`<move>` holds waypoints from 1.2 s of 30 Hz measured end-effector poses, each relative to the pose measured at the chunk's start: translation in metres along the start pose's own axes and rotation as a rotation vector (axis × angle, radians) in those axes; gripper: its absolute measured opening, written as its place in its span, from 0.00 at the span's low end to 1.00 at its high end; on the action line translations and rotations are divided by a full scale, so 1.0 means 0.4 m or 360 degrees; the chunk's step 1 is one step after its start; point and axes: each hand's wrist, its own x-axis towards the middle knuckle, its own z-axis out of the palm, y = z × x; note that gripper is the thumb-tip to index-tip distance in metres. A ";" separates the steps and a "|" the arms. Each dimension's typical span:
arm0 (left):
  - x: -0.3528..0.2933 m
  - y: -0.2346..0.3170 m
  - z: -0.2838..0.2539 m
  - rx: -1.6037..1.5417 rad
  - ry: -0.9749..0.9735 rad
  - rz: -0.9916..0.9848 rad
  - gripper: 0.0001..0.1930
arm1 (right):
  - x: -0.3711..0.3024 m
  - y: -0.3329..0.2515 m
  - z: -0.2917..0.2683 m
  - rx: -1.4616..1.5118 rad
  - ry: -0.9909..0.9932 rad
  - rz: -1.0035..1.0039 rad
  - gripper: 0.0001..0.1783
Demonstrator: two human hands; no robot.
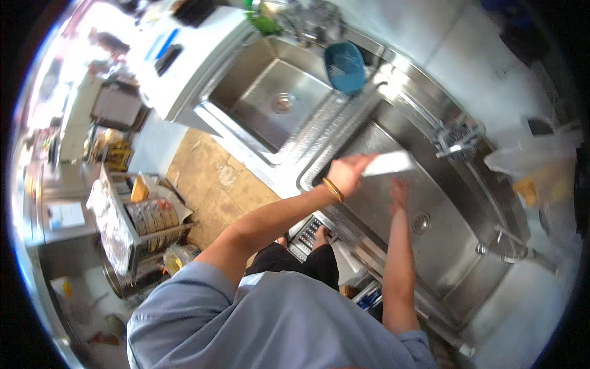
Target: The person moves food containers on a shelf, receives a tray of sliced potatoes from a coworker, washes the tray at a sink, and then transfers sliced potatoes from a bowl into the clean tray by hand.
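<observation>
At far left a white rack (129, 243) stands, with a patterned can (153, 216) on it. Next comes tan floor (203, 175), then the small sink (264, 86), its round drain showing. A teal basket (345, 71) sits at that sink's right edge. The left hand (347, 173), a gold bangle (333, 189) at its wrist, reaches over the near side of the big sink (452, 261). Its fingers pinch the left end of a white slab (390, 163), which juts rightward above the basin. The right hand (399, 194) is just below the slab, over the basin; it is blurred, so whether its fingers are spread or pressed together, or touch the slab, I cannot tell. Farther right are a metal faucet (458, 138) and a clear plastic bag (531, 157).
</observation>
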 end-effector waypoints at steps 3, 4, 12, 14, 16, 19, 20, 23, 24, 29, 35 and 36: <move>-0.007 0.067 -0.042 -0.0100 -0.0255 0.0338 0.33 | 0.109 0.138 -0.110 0.0619 -0.0531 -0.0554 0.33; 0.005 0.075 -0.029 -0.0121 -0.0326 0.0499 0.33 | 0.170 0.200 -0.166 0.0875 -0.0435 -0.0544 0.31; -0.067 0.102 -0.026 -0.0130 -0.0456 0.0866 0.16 | -0.051 0.118 -0.225 0.0509 -0.0071 -0.0289 0.31; -0.028 0.132 -0.034 -0.0222 -0.0128 0.1172 0.13 | -0.061 0.116 -0.253 0.0529 -0.0078 -0.0342 0.30; -0.023 0.150 -0.041 -0.0173 -0.0003 0.1303 0.12 | -0.085 0.105 -0.269 0.0537 -0.0039 -0.0325 0.30; -0.071 0.090 0.001 -0.0027 -0.0427 0.0937 0.11 | -0.093 0.103 -0.250 0.0444 -0.0080 -0.0318 0.30; -0.052 0.112 -0.001 -0.0220 -0.0190 0.1155 0.12 | -0.091 0.099 -0.265 0.0451 -0.0075 -0.0345 0.30; -0.049 0.165 -0.048 -0.0185 -0.0096 0.1265 0.15 | -0.097 0.100 -0.280 0.0467 -0.0065 -0.0338 0.29; -0.071 0.125 -0.014 -0.0214 -0.0148 0.1170 0.16 | -0.091 0.101 -0.265 0.0444 -0.0106 -0.0336 0.29; -0.010 0.203 -0.104 -0.0311 -0.0179 0.1257 0.20 | -0.064 0.069 -0.317 0.0494 -0.0038 -0.0449 0.29; 0.029 0.241 -0.212 0.0254 -0.0252 0.1071 0.11 | -0.052 0.015 -0.306 0.0428 -0.0105 -0.0464 0.29; 0.040 0.247 -0.208 0.0241 -0.0164 0.1065 0.09 | -0.052 0.013 -0.313 0.0424 -0.0116 -0.0470 0.29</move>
